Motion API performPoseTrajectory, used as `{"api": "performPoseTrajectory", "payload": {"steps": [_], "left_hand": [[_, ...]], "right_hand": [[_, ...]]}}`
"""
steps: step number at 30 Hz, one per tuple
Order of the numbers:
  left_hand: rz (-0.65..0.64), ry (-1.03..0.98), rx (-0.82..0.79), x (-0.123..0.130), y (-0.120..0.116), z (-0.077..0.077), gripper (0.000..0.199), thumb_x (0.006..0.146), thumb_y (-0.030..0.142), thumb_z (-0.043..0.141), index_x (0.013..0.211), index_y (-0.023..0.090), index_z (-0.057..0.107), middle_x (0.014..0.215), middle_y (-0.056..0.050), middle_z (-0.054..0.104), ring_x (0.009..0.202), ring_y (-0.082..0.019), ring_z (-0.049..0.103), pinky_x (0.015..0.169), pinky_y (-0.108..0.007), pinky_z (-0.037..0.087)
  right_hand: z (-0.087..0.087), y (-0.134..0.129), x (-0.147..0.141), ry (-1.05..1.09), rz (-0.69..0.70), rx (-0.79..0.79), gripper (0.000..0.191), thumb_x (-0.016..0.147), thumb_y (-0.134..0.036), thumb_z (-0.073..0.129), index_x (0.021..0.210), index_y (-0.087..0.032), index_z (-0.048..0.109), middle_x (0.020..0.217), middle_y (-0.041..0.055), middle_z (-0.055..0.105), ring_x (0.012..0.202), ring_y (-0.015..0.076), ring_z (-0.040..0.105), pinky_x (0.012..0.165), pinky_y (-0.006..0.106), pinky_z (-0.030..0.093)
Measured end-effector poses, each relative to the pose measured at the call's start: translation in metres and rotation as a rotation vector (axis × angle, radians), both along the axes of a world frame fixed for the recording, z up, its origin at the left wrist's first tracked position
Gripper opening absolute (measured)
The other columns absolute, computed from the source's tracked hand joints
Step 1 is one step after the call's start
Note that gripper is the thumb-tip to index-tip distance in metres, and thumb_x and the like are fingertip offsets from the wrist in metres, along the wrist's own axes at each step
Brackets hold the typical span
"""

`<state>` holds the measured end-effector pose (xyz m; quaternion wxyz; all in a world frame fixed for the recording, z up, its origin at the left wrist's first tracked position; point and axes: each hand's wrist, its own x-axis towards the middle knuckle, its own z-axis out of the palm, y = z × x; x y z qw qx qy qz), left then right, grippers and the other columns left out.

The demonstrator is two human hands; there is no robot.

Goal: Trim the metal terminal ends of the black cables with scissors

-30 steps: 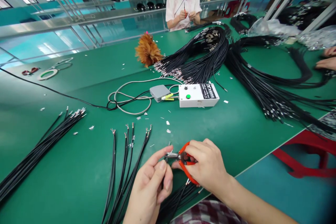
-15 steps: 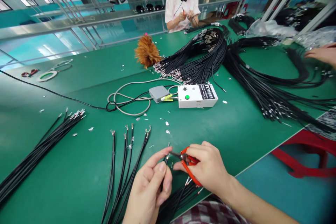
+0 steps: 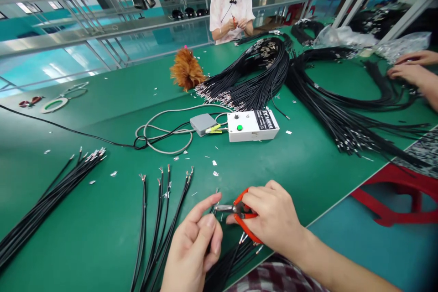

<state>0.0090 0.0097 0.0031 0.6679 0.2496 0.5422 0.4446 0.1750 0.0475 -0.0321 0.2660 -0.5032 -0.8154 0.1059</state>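
Near the table's front edge, my left hand (image 3: 196,242) pinches the end of a black cable (image 3: 212,210) between thumb and fingers, its index finger stretched out. My right hand (image 3: 273,212) is closed around the orange handles of small cutting pliers (image 3: 236,210). The pliers' metal jaws point left and meet the cable end at my left fingertips; whether they touch a wire there I cannot tell. Below my hands lies a bundle of black cables (image 3: 229,255), partly hidden by them. To the left, several cables with split, stripped ends (image 3: 167,205) lie spread on the green table (image 3: 112,219).
A white box with a green button (image 3: 253,126) stands mid-table, wired to a grey block (image 3: 202,124). Large black cable bundles (image 3: 270,68) lie behind it, beside a brown feather duster (image 3: 187,69). A co-worker (image 3: 232,13) sits opposite; another person's hands (image 3: 414,68) are at right.
The pliers have turned a little, and their jaws sit lower at the cable end. The whole view has shifted slightly. At the right edge, a second hand of another person has come into view.
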Motion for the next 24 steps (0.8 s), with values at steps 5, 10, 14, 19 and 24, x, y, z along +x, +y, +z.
{"api": "performPoseTrajectory", "payload": {"steps": [5, 10, 14, 19, 24], "left_hand": [[-0.03, -0.007, 0.006, 0.0, 0.002, 0.0, 0.056, 0.078, 0.043, 0.068, 0.126, 0.018, 0.053, 0.049, 0.008, 0.046, 0.041, -0.003, 0.018, 0.039, -0.018, 0.011], [-0.081, 0.02, -0.011, -0.001, 0.005, -0.006, 0.035, 0.079, 0.042, 0.068, 0.101, 0.015, 0.063, 0.049, 0.005, 0.053, 0.035, -0.002, 0.028, 0.038, -0.017, 0.017], [-0.098, 0.142, 0.027, 0.003, 0.004, -0.011, 0.03, 0.076, 0.043, 0.07, 0.072, 0.015, 0.059, 0.048, 0.005, 0.054, 0.031, -0.002, 0.032, 0.035, -0.016, 0.019], [0.051, 0.498, 0.232, 0.011, 0.004, -0.008, 0.014, 0.075, 0.028, 0.07, 0.068, 0.019, 0.062, 0.051, 0.003, 0.056, 0.04, -0.009, 0.045, 0.039, -0.019, 0.033], [0.012, 0.72, 0.464, 0.017, 0.003, -0.009, 0.01, 0.075, 0.014, 0.065, 0.068, 0.021, 0.065, 0.062, -0.001, 0.066, 0.055, -0.017, 0.06, 0.055, -0.023, 0.044]], "right_hand": [[-0.004, -0.001, 0.0, 0.102, -0.003, -0.076, 0.047, 0.081, -0.058, 0.059, 0.055, -0.019, 0.056, 0.053, -0.004, 0.06, 0.048, 0.009, 0.049, 0.058, 0.029, 0.023], [-0.003, -0.001, 0.002, 0.261, -0.076, -0.179, 0.049, 0.079, -0.06, 0.06, 0.052, -0.019, 0.053, 0.05, -0.0051, 0.054, 0.047, 0.0089, 0.042, 0.056, 0.027, 0.025], [-0.002, -0.001, 0.009, 0.218, -0.089, -0.167, 0.046, 0.078, -0.06, 0.063, 0.057, -0.02, 0.052, 0.054, -0.0043, 0.054, 0.05, 0.0105, 0.04, 0.056, 0.027, 0.027], [-0.001, -0.006, 0.015, 0.168, -0.084, -0.09, 0.041, 0.08, -0.054, 0.064, 0.06, -0.02, 0.052, 0.057, -0.0036, 0.054, 0.052, 0.0108, 0.043, 0.059, 0.028, 0.027], [0.002, -0.01, 0.011, 0.128, -0.056, 0.004, 0.036, 0.083, -0.047, 0.063, 0.063, -0.019, 0.055, 0.061, -0.0021, 0.058, 0.057, 0.012, 0.05, 0.061, 0.029, 0.025]]}}
